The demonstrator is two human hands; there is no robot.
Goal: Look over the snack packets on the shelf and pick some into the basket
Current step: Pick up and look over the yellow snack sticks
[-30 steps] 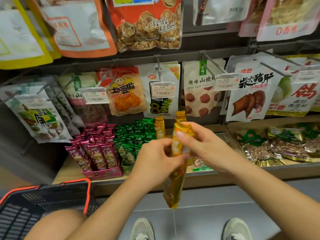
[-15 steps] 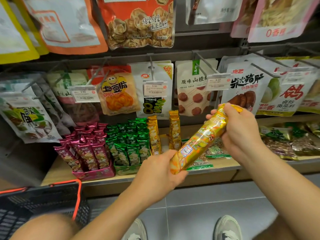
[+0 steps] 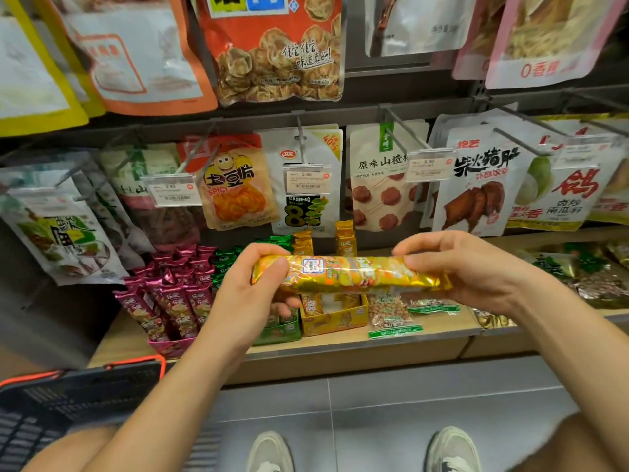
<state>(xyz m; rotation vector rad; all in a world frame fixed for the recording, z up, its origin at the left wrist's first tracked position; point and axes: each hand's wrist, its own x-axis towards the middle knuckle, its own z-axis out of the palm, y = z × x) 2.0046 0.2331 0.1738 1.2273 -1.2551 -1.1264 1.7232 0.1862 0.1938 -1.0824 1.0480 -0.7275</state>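
At the front edge of the shelf (image 3: 340,349), person holds a long yellow snack packet (image 3: 350,275) level, crosswise, above the yellow display box (image 3: 335,316). Left hand (image 3: 253,294) curled closed round the packet's left end, thumb on top; right hand (image 3: 476,270) pinches the right end, fingers over the top, thumb side hidden. Change: a second ago packet hung upright between both hands, half a second ago it was slanted with the right end high, now it lies flat with the label facing up. Hands also spread wider apart, one at each end. Reads as inspection, label being checked, not yet picked. Basket (image 3: 85,400) sits low left of the shelf's left corner, well apart from the packet; contents cannot be told. Likely next either drop into basket or return to box. Foil wrapper looks slippery and crinkly, light grip enough.
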